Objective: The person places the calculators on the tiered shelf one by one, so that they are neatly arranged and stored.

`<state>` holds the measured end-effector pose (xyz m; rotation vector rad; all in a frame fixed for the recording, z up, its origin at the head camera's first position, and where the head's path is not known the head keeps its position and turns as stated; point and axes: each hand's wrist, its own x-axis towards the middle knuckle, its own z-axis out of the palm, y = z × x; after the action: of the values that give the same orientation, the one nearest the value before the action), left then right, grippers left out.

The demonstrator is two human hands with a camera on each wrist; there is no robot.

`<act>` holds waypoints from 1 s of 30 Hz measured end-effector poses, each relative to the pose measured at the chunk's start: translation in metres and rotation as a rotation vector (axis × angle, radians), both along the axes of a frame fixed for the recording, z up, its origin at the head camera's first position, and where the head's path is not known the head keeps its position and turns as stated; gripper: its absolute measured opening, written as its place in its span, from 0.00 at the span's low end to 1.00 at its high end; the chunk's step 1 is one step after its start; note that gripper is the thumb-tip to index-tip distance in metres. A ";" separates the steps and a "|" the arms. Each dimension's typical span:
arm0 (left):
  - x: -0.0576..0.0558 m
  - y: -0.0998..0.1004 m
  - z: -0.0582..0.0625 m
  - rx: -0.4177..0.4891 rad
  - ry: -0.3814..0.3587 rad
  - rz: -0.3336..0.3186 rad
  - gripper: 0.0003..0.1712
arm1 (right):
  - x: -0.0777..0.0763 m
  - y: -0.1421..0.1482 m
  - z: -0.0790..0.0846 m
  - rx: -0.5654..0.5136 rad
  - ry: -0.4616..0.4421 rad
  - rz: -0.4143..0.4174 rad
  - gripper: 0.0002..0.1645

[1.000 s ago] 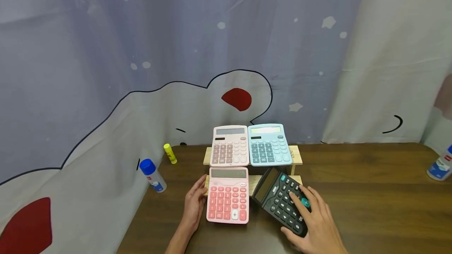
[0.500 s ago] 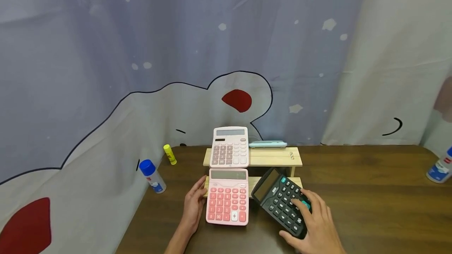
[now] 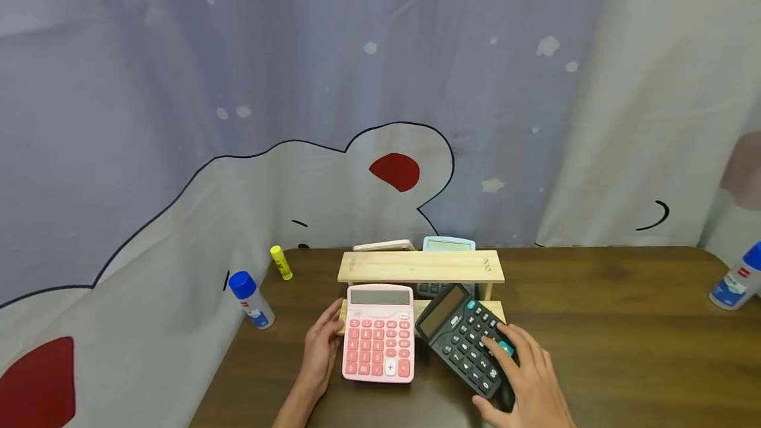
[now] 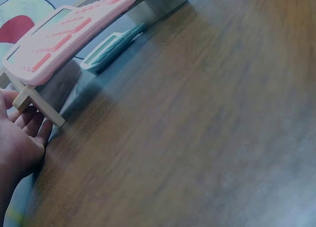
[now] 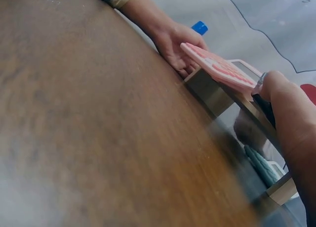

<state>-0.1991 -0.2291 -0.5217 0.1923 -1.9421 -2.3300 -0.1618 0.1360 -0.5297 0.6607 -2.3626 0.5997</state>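
Observation:
A two-step wooden stand [image 3: 421,267] stands on the table. On its lower step leans a pink calculator [image 3: 378,345], tilted up toward me. My left hand [image 3: 321,352] grips the left end of that step, thumb above and fingers curled below the wood in the left wrist view. My right hand [image 3: 528,375] holds a black calculator [image 3: 458,342] by its lower end, turned slantwise at the right of the lower step. Behind the upper step, the light blue calculator [image 3: 448,244] has its screen end showing above the board. Only an edge of the pale pink-beige calculator [image 3: 383,246] shows there.
A yellow glue stick [image 3: 281,263] and a blue-capped white bottle [image 3: 252,302] stand left of the stand. Another blue-capped bottle [image 3: 737,283] is at the far right. A printed curtain [image 3: 297,84] hangs right behind the brown table [image 3: 612,335].
The blue calculator has tipped back off the upper step, then the pale one too; both now sit behind it. Both hands have stayed nearly in place.

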 end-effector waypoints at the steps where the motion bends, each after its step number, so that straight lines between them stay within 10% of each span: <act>1: 0.000 0.000 0.000 0.000 0.000 -0.002 0.31 | 0.001 0.000 0.001 -0.002 -0.009 -0.006 0.54; 30: 0.000 0.001 -0.001 0.014 -0.028 -0.001 0.30 | 0.001 -0.008 0.001 -0.023 0.052 -0.001 0.48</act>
<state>-0.1988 -0.2276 -0.5230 0.2267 -1.9396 -2.3544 -0.1606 0.1285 -0.5287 0.6567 -2.3051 0.6008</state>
